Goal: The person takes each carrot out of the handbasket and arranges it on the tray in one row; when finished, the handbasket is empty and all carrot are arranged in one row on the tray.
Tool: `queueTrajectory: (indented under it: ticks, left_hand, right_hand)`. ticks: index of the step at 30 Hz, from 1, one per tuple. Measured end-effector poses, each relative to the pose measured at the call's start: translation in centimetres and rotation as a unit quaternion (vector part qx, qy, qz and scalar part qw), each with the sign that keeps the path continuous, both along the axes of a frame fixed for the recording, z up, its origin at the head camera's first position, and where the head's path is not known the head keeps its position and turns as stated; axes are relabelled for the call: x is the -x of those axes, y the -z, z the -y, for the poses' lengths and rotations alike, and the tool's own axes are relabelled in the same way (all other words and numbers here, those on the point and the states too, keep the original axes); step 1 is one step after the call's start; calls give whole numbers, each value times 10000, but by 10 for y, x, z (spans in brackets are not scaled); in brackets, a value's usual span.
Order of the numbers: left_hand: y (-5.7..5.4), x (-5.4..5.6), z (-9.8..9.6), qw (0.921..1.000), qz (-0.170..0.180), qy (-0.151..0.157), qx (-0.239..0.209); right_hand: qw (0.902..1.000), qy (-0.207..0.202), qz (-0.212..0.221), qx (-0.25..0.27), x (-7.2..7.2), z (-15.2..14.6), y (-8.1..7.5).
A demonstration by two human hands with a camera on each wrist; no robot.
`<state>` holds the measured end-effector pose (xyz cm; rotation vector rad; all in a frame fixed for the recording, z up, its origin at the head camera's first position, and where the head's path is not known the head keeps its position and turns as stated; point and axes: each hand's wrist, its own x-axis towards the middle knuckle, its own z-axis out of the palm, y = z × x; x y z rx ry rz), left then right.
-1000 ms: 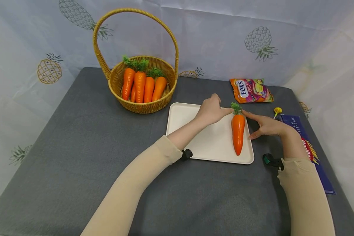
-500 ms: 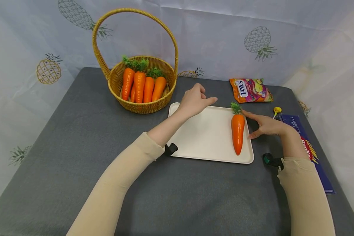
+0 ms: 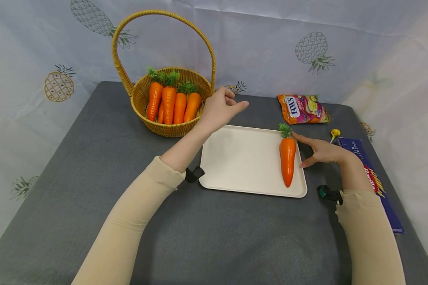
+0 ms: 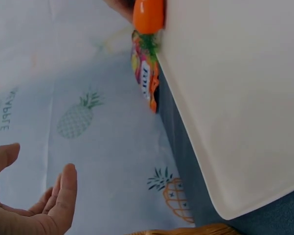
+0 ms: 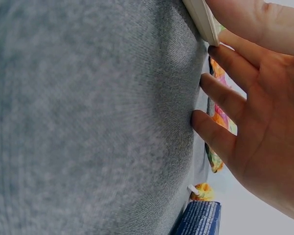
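My left hand (image 3: pixel 219 109) is above the tray's back left corner, beside the basket (image 3: pixel 171 130), holding nothing. In the left wrist view its thumb and fingers are spread apart, loosely bent. An orange carrot (image 3: pixel 287 160) with a green top lies lengthwise on the right part of the cream tray (image 3: pixel 246 162). My right hand (image 3: pixel 319 151) is at the tray's right edge, close to the carrot. The right wrist view shows its fingers extended, with thumb and fingertips right at the tray's rim. Several more carrots (image 3: pixel 169 103) lie in the yellow wicker basket.
A Fox's candy bag (image 3: pixel 304 109) lies behind the tray. To the right are a yellow lollipop (image 3: pixel 335 133) and a blue spaghetti box (image 3: pixel 372 178), partly hidden by the right arm. The tall basket handle (image 3: pixel 164 12) arches over the basket.
My left hand has moved away from the carrot's leafy top, leftward and back across the tray toward the basket. The carrot stays on the tray. My right hand has not moved.
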<state>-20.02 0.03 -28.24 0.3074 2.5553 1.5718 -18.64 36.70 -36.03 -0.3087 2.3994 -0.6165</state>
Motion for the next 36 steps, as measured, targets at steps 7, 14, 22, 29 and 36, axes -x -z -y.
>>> queueTrajectory:
  ticks: [7, 14, 22, 29, 36]
  left_hand:
    - [-3, 7, 16, 9993, 76, -332, -155]
    - [-5, 16, 42, 9970, 63, -746, -184]
    - [-3, 28, 74, 9910, 204, -1239, -470]
    - [5, 37, 99, 9834, 178, -1682, -653]
    - [7, 40, 116, 9768, 347, -2022, -608]
  right_hand:
    - [10000, 10, 29, -8, 0, 0, -1]
    - [10000, 19, 51, 21, 1, 0, -1]
    - [9999, 20, 63, 82, 0, -2, 0]
    - [9999, 56, 68, 92, -2, -3, 1]
    - [9999, 76, 71, 46, -1, -1, 0]
